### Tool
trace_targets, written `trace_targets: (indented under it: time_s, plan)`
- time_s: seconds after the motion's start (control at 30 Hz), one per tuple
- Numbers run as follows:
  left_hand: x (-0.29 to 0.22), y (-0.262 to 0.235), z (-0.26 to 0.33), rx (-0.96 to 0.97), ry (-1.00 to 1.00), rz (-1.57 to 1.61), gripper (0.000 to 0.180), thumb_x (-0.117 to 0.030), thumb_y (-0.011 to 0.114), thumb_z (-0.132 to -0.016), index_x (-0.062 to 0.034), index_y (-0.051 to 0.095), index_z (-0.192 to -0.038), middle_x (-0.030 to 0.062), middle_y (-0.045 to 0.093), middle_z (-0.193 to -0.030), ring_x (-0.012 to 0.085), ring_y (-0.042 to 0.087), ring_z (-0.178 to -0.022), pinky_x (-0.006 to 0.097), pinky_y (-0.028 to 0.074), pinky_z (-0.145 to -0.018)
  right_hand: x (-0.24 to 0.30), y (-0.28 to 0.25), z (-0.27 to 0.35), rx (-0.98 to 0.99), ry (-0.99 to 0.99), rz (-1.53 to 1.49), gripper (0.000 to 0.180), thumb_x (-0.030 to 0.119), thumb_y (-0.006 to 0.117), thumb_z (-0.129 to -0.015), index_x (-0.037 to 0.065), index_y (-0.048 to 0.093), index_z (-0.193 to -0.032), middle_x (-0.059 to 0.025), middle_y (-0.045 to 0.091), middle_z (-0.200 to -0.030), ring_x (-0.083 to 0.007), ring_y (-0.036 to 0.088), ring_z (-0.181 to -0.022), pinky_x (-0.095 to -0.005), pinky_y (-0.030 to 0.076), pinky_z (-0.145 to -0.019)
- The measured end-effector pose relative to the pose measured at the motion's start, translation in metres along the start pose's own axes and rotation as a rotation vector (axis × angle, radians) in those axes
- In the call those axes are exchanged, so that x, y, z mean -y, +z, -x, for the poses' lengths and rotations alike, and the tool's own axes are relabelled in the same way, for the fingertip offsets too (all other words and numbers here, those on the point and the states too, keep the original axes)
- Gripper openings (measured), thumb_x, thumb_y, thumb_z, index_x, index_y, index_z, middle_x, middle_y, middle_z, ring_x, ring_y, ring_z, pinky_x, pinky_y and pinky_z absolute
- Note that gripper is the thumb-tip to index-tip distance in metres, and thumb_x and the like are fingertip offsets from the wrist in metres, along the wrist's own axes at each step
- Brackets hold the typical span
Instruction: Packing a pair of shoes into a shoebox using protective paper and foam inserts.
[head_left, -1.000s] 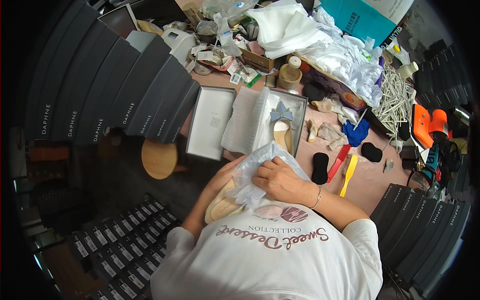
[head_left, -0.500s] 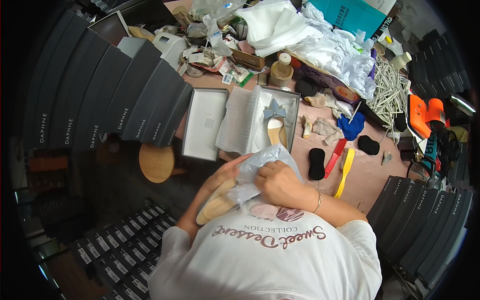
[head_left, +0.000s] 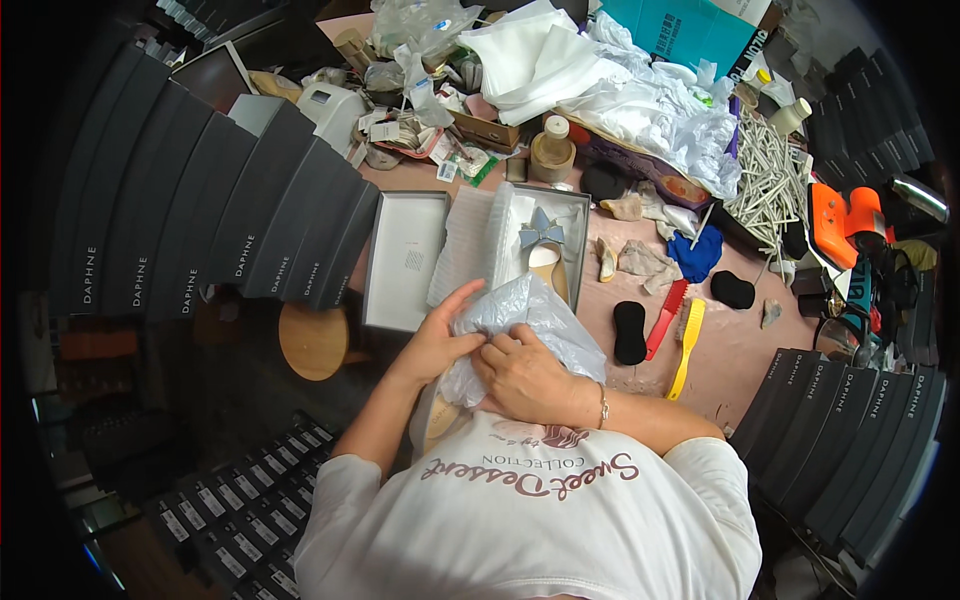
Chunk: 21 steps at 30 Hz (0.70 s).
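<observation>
A thin, whitish translucent plastic bag (head_left: 560, 325) is bunched over the front of a shoe (head_left: 440, 420), whose beige insole shows below it near my shirt. My left hand (head_left: 440, 340) grips the bag's left side, thumb in front and fingers behind. On the near side, my right hand (head_left: 530, 378) has its fingers curled into the plastic. Just beyond the bag, an open grey shoebox (head_left: 585, 215) holds another shoe with a blue bow (head_left: 541, 230), bedded in white wrapping. White foam sheet (head_left: 462, 240) drapes over the box's left side.
Left of the box lies a grey lid (head_left: 405, 265). A black sponge (head_left: 629, 333), red brush (head_left: 666, 320) and yellow brush (head_left: 686, 350) lie to the right. Dark shoeboxes (head_left: 200, 200) are stacked left, more (head_left: 850, 440) at right. White sticks (head_left: 770, 185) pile farther back.
The bag now covers more of the shoe and is spread wider. My left hand has come round onto the bag's side, and my right hand has shifted slightly left and nearer.
</observation>
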<state>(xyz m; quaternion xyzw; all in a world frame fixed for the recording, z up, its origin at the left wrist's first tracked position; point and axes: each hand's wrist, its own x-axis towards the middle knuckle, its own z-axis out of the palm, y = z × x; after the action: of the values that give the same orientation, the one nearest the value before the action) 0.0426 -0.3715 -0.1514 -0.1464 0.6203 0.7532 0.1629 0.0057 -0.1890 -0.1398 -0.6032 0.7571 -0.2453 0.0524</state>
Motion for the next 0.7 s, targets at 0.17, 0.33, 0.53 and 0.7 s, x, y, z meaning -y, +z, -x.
trace_targets:
  time_s: [0.17,0.33,0.53,0.7]
  plan:
    - [0.023,-0.02,-0.013,-0.086,0.052,0.099,0.057,0.007,0.057,-0.08,0.0038,0.041,-0.134,0.0114,0.056,-0.121,0.0151,0.055,-0.109,0.027,0.046,-0.091,-0.048,-0.025,0.015,-0.208,0.214,-0.433,0.041,0.036,0.068,-0.079,0.003,0.063,-0.103,-0.0114,0.06,-0.101,-0.0308,0.054,-0.099,-0.0417,0.041,-0.086]
    - [0.011,-0.027,-0.025,-0.066,0.147,0.202,0.055,0.006,0.057,-0.081,0.0035,0.041,-0.134,0.0105,0.055,-0.122,0.0156,0.055,-0.109,0.028,0.046,-0.092,-0.148,0.008,0.027,-0.021,0.567,-0.669,0.027,0.025,0.066,-0.083,-0.001,0.064,-0.091,-0.0159,0.061,-0.075,-0.0313,0.056,-0.069,-0.0383,0.043,-0.066]
    - [0.039,-0.041,-0.059,-0.202,0.201,0.311,0.061,0.011,0.054,-0.077,0.003,0.039,-0.136,0.012,0.055,-0.123,0.0177,0.057,-0.107,0.03,0.048,-0.09,-0.17,-0.02,-0.013,-0.053,0.5,-0.319,0.023,0.021,0.062,-0.082,-0.001,0.063,-0.08,-0.021,0.062,-0.074,-0.0376,0.058,-0.069,-0.0433,0.045,-0.064]
    - [0.071,-0.041,-0.085,-0.416,0.229,0.283,0.063,0.014,0.051,-0.076,0.0008,0.04,-0.136,0.0134,0.057,-0.12,0.0212,0.06,-0.103,0.032,0.051,-0.088,-0.17,-0.023,-0.046,-0.143,0.517,-0.292,0.023,0.021,0.062,-0.079,-0.001,0.064,-0.077,-0.0227,0.062,-0.076,-0.0411,0.06,-0.074,-0.0466,0.047,-0.069]
